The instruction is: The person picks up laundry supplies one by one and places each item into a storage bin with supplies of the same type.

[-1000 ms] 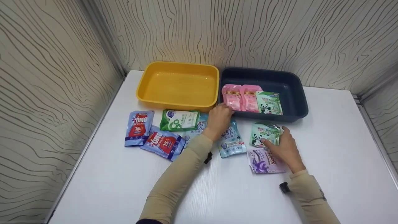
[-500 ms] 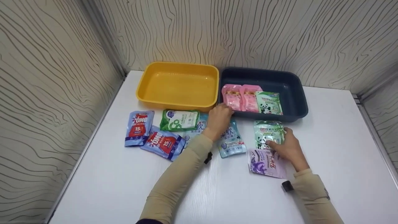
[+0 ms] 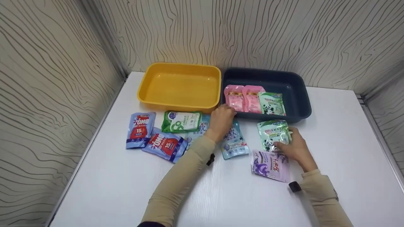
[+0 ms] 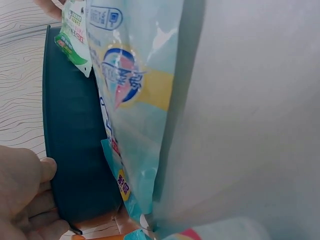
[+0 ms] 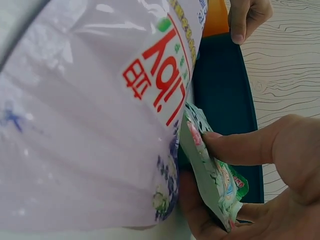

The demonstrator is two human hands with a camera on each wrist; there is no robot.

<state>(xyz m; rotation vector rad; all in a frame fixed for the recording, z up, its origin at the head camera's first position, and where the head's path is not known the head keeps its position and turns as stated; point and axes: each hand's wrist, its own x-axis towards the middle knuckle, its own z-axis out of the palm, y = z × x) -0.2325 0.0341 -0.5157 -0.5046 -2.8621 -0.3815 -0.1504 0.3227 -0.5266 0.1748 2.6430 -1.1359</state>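
Note:
My right hand (image 3: 298, 148) pinches a green laundry-detergent pouch with a panda print (image 3: 272, 135), thumb on its front and fingers behind. In the right wrist view the pouch (image 5: 212, 172) is seen nearly edge-on, tilted up between thumb and fingers. Just below it lies a purple pouch (image 3: 268, 167). My left hand (image 3: 222, 121) grips the near-left rim of the navy tub (image 3: 295, 94); the left wrist view shows the thumb at the tub's edge. Inside that tub lie two pink pouches (image 3: 235, 99) side by side and another green panda pouch (image 3: 271, 104).
A yellow tub (image 3: 180, 88) stands left of the navy one. Light-blue pouches (image 3: 235, 143) lie under and beside my left forearm. Further left are a green-and-white pouch (image 3: 183, 121) and two blue-and-red pouches (image 3: 140, 130). Patterned panels rise behind and beside the table.
My right hand has shifted slightly right with the green panda pouch, which has come away from the purple one and tilts. The purple pouch has turned slightly. My left hand stays at the rim.

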